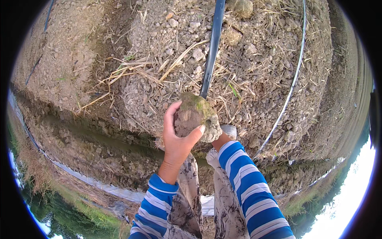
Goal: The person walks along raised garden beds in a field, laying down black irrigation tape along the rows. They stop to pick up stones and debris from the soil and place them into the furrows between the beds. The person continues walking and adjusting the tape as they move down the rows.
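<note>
A large clod of earth (194,116), greenish on top, is gripped by my left hand (179,137), its fingers on the left side and its thumb across the front. My right hand reaches behind the clod from the right; only the wrist and a bit of the hand (220,140) show, so its fingers are hidden. Just beyond the clod ends the visible part of a flat black drip hose (213,44), which runs away over the soil. Whether the hose passes under the clod cannot be seen.
Dry straw (134,70) and small clods cover the soil bed. A thin pale line (288,104) runs along the right. A muddy furrow (113,143) crosses near my legs, with white sheeting (119,191) behind it. Another large clod (242,8) lies at the top.
</note>
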`<state>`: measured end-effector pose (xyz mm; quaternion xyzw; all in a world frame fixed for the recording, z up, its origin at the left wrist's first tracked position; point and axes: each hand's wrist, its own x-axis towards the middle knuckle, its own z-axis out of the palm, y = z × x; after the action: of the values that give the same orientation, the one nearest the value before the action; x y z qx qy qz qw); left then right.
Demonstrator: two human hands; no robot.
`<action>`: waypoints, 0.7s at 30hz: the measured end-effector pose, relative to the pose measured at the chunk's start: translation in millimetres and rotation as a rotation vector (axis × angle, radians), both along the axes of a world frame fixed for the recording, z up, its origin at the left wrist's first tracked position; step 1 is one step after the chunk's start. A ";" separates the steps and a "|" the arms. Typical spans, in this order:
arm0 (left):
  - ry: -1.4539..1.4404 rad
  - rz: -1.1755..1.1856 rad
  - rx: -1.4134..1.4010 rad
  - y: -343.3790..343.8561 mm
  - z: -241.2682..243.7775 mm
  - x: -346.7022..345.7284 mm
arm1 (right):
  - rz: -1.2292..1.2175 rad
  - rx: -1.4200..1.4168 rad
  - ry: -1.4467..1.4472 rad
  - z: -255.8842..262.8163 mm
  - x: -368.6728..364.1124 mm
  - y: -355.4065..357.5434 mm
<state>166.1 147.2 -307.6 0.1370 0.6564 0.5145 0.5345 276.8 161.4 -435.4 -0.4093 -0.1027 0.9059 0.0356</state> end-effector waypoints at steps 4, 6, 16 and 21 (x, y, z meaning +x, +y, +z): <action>0.516 -0.364 -0.068 -5.7 -37.7 2.2 | -0.764 -0.465 0.462 -16.3 7.7 -11.1; 0.628 -0.460 -0.070 -2.3 -32.0 4.9 | -0.750 -0.470 0.254 -40.9 10.3 -26.6; 0.903 -0.885 -0.092 16.5 -4.6 8.1 | -0.521 0.163 -0.060 -17.6 -5.7 -10.2; 0.977 -0.926 0.070 36.0 -28.5 31.7 | -0.332 0.504 -0.239 -11.6 7.3 -5.4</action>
<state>197.9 183.2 -336.2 0.6385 0.6792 0.1319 0.3370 284.2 156.0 -447.0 -0.5023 -0.2590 0.7793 0.2707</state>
